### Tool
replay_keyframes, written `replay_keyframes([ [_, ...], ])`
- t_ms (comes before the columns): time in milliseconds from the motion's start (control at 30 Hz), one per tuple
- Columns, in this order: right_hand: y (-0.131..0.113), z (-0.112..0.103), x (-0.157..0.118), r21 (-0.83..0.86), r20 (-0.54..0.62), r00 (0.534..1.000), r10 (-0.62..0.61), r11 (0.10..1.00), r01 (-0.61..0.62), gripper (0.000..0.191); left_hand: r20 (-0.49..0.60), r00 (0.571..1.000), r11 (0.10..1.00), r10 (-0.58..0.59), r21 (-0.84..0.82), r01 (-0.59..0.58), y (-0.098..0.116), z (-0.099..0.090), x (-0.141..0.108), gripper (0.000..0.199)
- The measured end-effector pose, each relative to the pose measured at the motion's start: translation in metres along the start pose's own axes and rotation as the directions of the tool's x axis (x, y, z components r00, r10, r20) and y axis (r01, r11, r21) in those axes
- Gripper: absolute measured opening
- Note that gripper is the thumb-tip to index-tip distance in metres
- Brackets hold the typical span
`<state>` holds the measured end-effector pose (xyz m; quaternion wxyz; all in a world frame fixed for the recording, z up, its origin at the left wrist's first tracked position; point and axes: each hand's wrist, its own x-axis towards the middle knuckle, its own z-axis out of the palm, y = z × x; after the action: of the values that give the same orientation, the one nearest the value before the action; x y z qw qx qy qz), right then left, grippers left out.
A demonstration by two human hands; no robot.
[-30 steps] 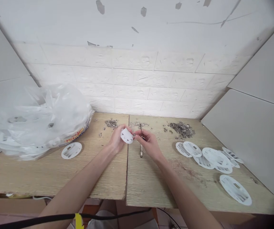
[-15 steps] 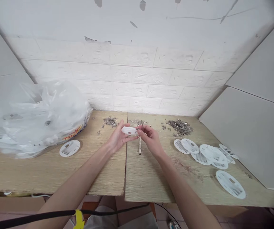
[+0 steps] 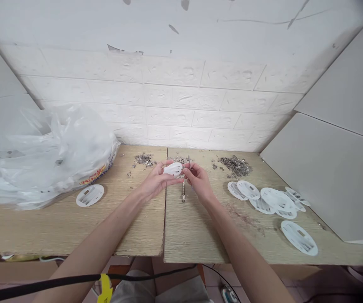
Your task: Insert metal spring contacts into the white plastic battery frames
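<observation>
My left hand [image 3: 158, 180] grips a white oval plastic plate [image 3: 173, 169] by its edges, thumb below and fingers behind. The plate is tilted, and its slotted face shows. My right hand [image 3: 198, 179] pinches a thin metal tool [image 3: 189, 159] that sticks up past the fingers; its exact kind is too small to make out. Those fingertips meet the plate's right edge, where they hide the contact point. Below the hands, a narrow metal strip [image 3: 183, 194] lies on the table. Behind them is a scatter of small metal parts [image 3: 180, 160], partly covered.
Piles of small metal parts lie at the back left [image 3: 144, 159] and back right [image 3: 236, 166]. Several white oval plates [image 3: 278, 199] overlap on the right; a single oval plate [image 3: 89, 195] lies left. A plastic bag [image 3: 52, 164] fills the left side. A seam splits the wooden table [image 3: 197, 240].
The plate in my left hand has turned, so its slotted face now shows instead of the side with a rectangular opening. The thin tool stands more upright. The whole view has shifted slightly.
</observation>
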<state>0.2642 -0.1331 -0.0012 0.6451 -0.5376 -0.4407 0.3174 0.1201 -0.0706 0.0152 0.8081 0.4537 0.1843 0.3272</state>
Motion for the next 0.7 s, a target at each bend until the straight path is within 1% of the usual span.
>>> replay_keyframes([
  [67, -0.001, 0.0, 0.0, -0.047, -0.043, 0.997, -0.068, 0.997, 0.066, 0.024, -0.061, 0.998, 0.998, -0.008, 0.069, 0.013, -0.005, -0.001, 0.002, 0.034],
  [133, -0.002, -0.001, -0.002, -0.105, -0.053, 0.986, -0.156, 0.983, 0.149, 0.022, -0.111, 0.994, 0.982, 0.015, 0.19, 0.006, -0.01, -0.003, 0.004, 0.031],
  [200, -0.004, -0.001, -0.003, -0.173, -0.016, 0.973, -0.232, 0.959, 0.225, 0.019, -0.086, 0.994, 0.942, 0.061, 0.334, -0.028, -0.015, -0.005, 0.005, 0.033],
  [300, -0.005, -0.001, -0.005, -0.268, 0.044, 0.954, -0.296, 0.916, 0.297, 0.017, 0.017, 0.995, 0.877, 0.099, 0.471, -0.095, -0.018, -0.008, 0.007, 0.042],
  [367, -0.004, -0.001, -0.004, -0.322, 0.058, 0.948, -0.313, 0.893, 0.315, 0.017, 0.02, 0.991, 0.856, 0.135, 0.502, -0.126, -0.017, -0.009, 0.007, 0.047],
  [500, -0.001, -0.002, -0.002, -0.375, 0.051, 0.957, -0.284, 0.883, 0.282, 0.015, -0.042, 0.979, 0.855, 0.2, 0.496, -0.153, -0.013, -0.011, 0.007, 0.05],
  [567, 0.0, -0.002, -0.001, -0.384, 0.041, 0.966, -0.256, 0.888, 0.252, 0.016, -0.021, 0.98, 0.87, 0.198, 0.464, -0.166, -0.01, -0.01, 0.006, 0.057],
  [633, 0.002, -0.001, 0.0, -0.385, 0.039, 0.971, -0.235, 0.894, 0.232, 0.017, 0.021, 0.983, 0.889, 0.184, 0.423, -0.175, -0.008, -0.008, 0.006, 0.065],
  [700, 0.002, 0.0, 0.0, -0.372, 0.042, 0.975, -0.216, 0.903, 0.216, 0.018, 0.039, 0.983, 0.894, 0.177, 0.411, -0.177, -0.007, -0.007, 0.006, 0.066],
])
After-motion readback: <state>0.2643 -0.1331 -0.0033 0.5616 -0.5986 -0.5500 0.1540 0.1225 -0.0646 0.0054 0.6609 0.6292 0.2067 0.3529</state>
